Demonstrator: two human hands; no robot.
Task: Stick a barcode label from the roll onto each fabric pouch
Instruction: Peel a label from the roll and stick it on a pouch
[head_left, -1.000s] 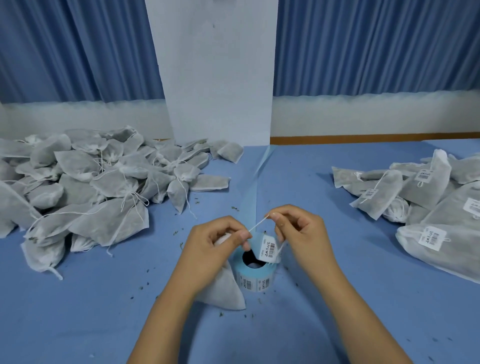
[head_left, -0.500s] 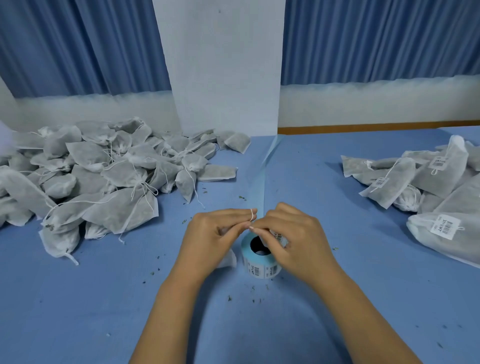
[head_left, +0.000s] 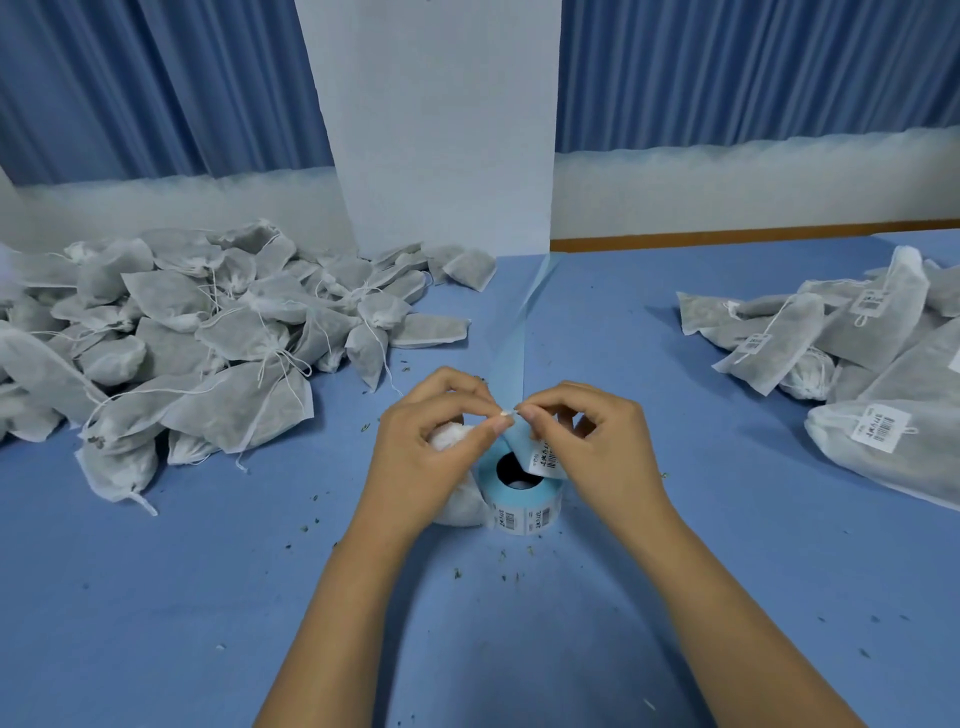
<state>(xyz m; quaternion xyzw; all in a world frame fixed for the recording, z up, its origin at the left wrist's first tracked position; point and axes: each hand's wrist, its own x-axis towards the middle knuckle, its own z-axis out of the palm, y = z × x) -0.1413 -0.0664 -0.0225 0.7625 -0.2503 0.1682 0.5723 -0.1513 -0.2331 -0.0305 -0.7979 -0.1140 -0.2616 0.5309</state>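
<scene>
Where my hands meet: near centre of the worktop (head_left: 156, 597), above the roll (head_left: 524, 506).
My left hand (head_left: 431, 447): fingers curled, pinching the string (head_left: 508, 413); pouch (head_left: 460, 512) under the palm.
My right hand (head_left: 608, 452): fingers curled, pinching the string too, perhaps also the label (head_left: 543, 460).
Piles: unlabelled pile (head_left: 208, 338) far left, labelled pile (head_left: 857, 364) far right.

Left hand (head_left: 431, 447), right hand (head_left: 608, 447) — pinch grips, fingertips (head_left: 501, 425) together.

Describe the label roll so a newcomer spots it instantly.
On the blue table, look between the left pouch pile and the right pouch pile. The label roll stands there: the only light-blue spool, dark core hole, barcode stickers around its side.
</scene>
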